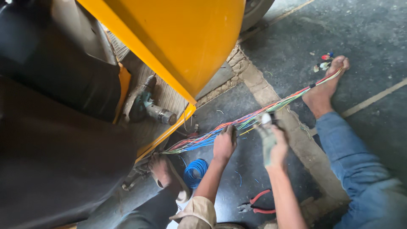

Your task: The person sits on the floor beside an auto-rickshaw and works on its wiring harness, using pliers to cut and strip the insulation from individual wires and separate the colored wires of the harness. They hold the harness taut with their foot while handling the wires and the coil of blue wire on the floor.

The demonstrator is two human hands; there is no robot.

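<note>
Stretching taut across the grey concrete floor (364, 38), a bundle of thin multicoloured wires (237, 124) runs from under the yellow vehicle body (182, 38) to a bare foot (324, 87) near the floor's far right edge. The left hand (224, 144) closes its fingers around the bundle. The right hand (275, 142) grips a pale, flat tool beside the wires. Red-handled pliers (256, 206) and a blue wire coil (195, 171) lie below.
</note>
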